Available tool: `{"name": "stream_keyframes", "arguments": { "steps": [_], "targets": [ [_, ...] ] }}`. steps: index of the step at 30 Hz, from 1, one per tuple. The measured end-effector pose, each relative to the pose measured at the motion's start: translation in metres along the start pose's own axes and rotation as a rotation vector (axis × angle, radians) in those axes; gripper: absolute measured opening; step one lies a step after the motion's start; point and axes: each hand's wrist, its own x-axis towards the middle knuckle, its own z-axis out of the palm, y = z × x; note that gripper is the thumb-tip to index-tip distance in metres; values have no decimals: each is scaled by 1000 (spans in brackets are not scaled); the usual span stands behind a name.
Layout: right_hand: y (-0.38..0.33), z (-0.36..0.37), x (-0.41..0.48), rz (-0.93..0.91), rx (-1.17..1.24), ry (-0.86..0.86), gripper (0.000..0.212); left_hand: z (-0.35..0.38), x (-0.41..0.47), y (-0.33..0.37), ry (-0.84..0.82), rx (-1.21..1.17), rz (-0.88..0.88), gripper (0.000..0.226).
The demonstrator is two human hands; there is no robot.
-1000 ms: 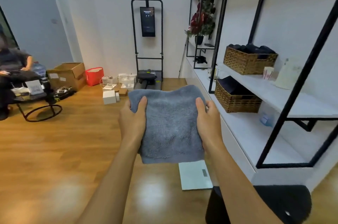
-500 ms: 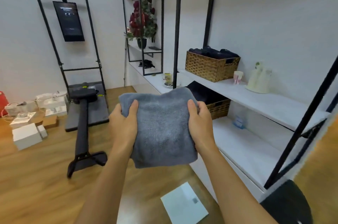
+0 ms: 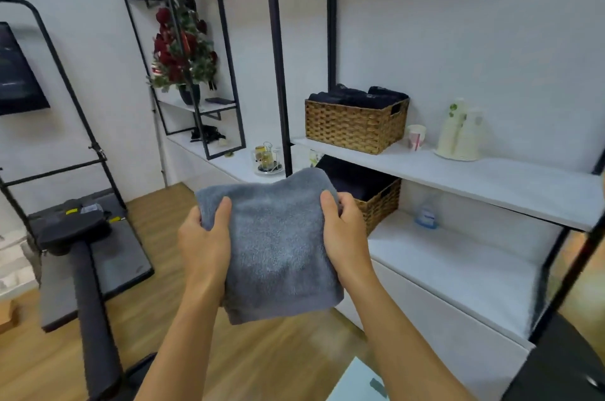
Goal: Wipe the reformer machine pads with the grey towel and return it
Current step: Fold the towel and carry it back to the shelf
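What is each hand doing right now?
Left hand: closed on the grey towel.
Right hand: closed on the same towel.

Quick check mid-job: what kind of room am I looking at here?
Probably a small fitness or pilates studio. A black-framed exercise machine with grey pads stands on the wood floor, and open shelving holds wicker baskets of dark folded towels and stacked paper cups.
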Motion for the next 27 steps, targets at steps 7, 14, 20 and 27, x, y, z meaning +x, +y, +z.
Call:
{"name": "stream_keyframes", "arguments": {
  "steps": [7,14,20,27],
  "targets": [
    [2,-16,-4,70,-123,346,29,50,31,-20,-345,-97,-44,25],
    [-1,-71,-50,81,-219,691,35,104,-16,-14,-653,-241,-37,22],
    [3,-106,-65,58,-260,801,31,139,-44,-13,-777,-298,-51,17],
    [33,-137,-44,95,-229,814,29,183,-56,-23,-797,-255,-36,21]
  ]
}}
